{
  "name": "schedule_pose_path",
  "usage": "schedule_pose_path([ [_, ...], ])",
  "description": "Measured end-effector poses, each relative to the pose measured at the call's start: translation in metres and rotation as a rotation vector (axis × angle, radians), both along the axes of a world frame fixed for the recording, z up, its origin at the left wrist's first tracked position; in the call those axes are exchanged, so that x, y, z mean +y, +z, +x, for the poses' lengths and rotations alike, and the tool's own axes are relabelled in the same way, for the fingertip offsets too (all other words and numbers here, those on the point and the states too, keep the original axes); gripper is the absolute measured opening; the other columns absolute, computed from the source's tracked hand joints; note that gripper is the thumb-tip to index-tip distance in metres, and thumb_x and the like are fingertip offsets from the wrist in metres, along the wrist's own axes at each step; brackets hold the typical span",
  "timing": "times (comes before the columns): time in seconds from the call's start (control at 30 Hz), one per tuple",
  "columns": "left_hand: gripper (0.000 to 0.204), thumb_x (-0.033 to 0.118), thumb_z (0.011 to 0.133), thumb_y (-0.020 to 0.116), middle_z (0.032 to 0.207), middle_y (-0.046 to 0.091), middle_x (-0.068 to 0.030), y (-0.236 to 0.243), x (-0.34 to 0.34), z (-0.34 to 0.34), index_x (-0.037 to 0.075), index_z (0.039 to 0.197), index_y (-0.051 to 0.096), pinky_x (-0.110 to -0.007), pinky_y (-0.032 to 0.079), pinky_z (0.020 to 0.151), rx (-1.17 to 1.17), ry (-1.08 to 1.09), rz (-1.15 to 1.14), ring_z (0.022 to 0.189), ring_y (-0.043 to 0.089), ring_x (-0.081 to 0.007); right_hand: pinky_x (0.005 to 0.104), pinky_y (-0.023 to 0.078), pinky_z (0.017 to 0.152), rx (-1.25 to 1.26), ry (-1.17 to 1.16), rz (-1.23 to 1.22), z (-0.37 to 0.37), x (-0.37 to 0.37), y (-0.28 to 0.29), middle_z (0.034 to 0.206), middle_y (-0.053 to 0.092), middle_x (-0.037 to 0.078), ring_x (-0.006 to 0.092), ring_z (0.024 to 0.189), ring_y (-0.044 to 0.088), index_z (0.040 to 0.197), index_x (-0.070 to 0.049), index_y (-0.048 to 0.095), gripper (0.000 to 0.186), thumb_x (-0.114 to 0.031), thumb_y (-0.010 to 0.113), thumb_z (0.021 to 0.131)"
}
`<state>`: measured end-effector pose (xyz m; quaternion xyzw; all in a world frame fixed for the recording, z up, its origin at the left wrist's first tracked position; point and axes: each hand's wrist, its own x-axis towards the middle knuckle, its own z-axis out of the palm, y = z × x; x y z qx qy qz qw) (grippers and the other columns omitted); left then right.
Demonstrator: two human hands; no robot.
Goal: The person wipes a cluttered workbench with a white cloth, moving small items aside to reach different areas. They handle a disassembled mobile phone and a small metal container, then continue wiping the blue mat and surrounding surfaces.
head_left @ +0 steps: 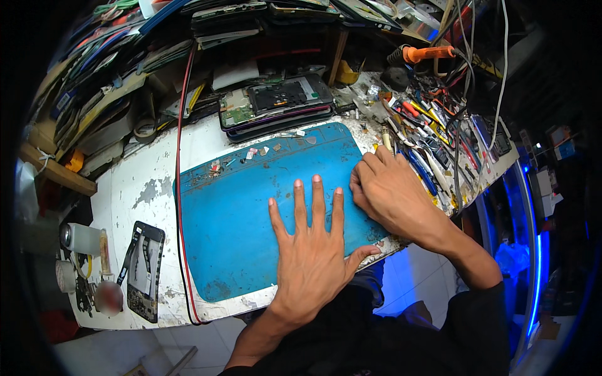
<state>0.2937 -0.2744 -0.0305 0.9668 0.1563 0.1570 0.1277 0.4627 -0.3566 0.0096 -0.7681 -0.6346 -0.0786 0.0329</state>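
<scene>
My left hand [310, 254] lies palm down with its fingers spread over the lower middle of a blue work mat [238, 244]. Nothing is in it. At the mat's right edge, my right hand [394, 193] is closed, its fingers curled under, so whatever they may hold is hidden. Just beyond its knuckles begins a heap of hand tools [433, 135], with screwdrivers and pliers among them. Small loose parts [251, 153] are scattered along the mat's far strip.
A stack of opened phones or tablets [276, 103] sits behind the mat. An empty-looking phone frame [145, 269] lies at left. Red and black cables [182, 188] cross the mat's left edge. An orange-handled tool [429, 54] rests at back right, near hanging grey cables [505, 56].
</scene>
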Motion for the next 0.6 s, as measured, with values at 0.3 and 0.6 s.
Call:
schedule_pose_path([
  [0.3, 0.092, 0.072, 0.087, 0.053, 0.157, 0.033, -0.0271, 0.000, 0.000, 0.001, 0.003, 0.148, 0.046, -0.071, 0.012, 0.114, 0.019, 0.016, -0.069, 0.147, 0.026, -0.0457, 0.0392, 0.041, 0.081, -0.032, 0.229, -0.093, 0.015, -0.012, 0.001, 0.100, 0.056, 0.009, 0.0262, 0.097, 0.054, 0.097, -0.003, 0.055, 0.017, -0.013, 0.065, 0.088],
  [0.6, 0.098, 0.076, 0.081, 0.056, 0.156, 0.033, -0.0287, 0.006, 0.000, 0.001, 0.007, 0.150, 0.045, -0.074, 0.013, 0.113, 0.058, 0.006, -0.055, 0.147, 0.025, -0.0473, 0.0435, 0.044, 0.095, 0.444, 0.204, -0.003, 0.020, -0.054, 0.030, 0.124, 0.062, 0.013, 0.0309, 0.109, 0.058, 0.097, -0.005, 0.052, 0.018, -0.002, 0.065, 0.085],
])
